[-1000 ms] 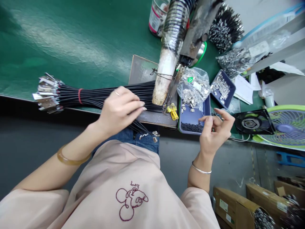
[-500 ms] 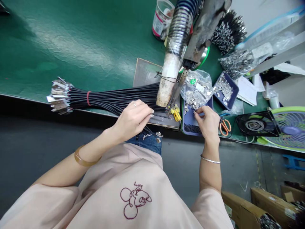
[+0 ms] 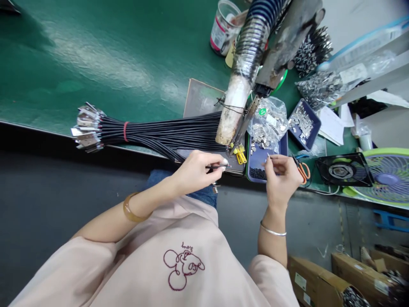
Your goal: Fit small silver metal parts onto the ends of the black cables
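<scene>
My left hand [image 3: 203, 172] is closed, pinching a thin black cable [image 3: 213, 166] near its end, just over the bench edge. Behind it lies a bundle of black cables [image 3: 159, 134] tied with a red band [image 3: 125, 131], with metal connectors [image 3: 88, 128] at the far left end. My right hand [image 3: 283, 177] is raised in front of a blue tray [image 3: 255, 160], thumb and index finger pressed together. Whatever sits in that pinch is too small to make out. The tray holds small black pieces [image 3: 258, 173] and a plastic bag of metal shells [image 3: 270, 123].
A soldering tool [image 3: 247, 117] and a taped hose [image 3: 231, 115] hang over the bench by a yellow clip [image 3: 239, 153]. Further right are a small blue tray [image 3: 303, 123] of metal parts, orange-handled scissors [image 3: 304, 170] and a black fan [image 3: 345, 169]. Cardboard boxes [image 3: 309, 281] stand below.
My right hand has drawn back from the metal shells in the tray, towards me. My left hand has moved right with the cable, closer to the tray.
</scene>
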`<state>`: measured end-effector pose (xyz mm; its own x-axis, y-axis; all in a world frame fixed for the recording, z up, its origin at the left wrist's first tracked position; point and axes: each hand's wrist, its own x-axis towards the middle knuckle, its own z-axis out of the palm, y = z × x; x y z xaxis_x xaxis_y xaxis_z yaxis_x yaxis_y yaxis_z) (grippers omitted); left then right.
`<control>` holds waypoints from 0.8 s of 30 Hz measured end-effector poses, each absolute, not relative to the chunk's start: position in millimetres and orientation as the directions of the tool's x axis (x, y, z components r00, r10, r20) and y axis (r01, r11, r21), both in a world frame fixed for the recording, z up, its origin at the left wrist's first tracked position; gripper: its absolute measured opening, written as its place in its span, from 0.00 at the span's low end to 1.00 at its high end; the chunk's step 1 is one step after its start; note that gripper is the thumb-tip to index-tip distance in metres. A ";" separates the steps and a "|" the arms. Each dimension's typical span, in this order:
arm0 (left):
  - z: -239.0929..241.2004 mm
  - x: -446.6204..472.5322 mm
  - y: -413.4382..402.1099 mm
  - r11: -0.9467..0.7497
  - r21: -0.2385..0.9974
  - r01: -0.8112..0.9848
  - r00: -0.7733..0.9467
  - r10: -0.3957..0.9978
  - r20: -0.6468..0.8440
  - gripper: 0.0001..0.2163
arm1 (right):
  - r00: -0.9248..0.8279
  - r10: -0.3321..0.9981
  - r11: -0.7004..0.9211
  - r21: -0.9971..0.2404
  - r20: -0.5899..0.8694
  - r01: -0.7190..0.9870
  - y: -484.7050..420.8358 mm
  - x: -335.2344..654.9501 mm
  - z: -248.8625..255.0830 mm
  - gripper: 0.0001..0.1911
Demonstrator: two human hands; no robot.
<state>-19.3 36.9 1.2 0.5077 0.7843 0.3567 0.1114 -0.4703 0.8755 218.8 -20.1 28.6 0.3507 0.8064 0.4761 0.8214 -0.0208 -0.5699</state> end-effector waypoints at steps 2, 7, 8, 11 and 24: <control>6.0 -19.2 37.5 -0.300 0.951 0.073 0.499 0.837 0.226 0.06 | 0.391 0.837 0.028 -0.745 0.382 0.667 -31.4 196.0 33.3 0.09; 13.8 -19.0 38.3 -0.131 0.989 0.075 0.503 0.861 0.076 0.09 | 0.306 0.886 0.175 -0.862 0.349 0.476 -37.1 153.6 24.4 0.06; 14.2 -18.9 38.2 -0.124 0.990 0.070 0.504 0.861 0.072 0.09 | 0.304 0.863 0.208 -0.833 0.403 0.514 -35.5 149.2 19.9 0.04; 12.8 -18.9 37.5 -0.161 0.984 0.072 0.488 0.866 0.105 0.07 | 0.293 0.799 0.252 -0.734 0.525 0.630 -31.3 142.7 8.6 0.03; 12.6 -26.4 42.1 -0.379 0.918 0.120 0.636 0.739 0.222 0.15 | 0.226 0.949 0.153 -0.950 0.218 0.273 -27.3 143.7 -1.2 0.03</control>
<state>-26.4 42.1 12.6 0.6360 0.7392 0.2218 0.1202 -0.3788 0.9177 143.7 -27.3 -1.2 0.2262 0.9494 0.2180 0.2726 0.1532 -0.9499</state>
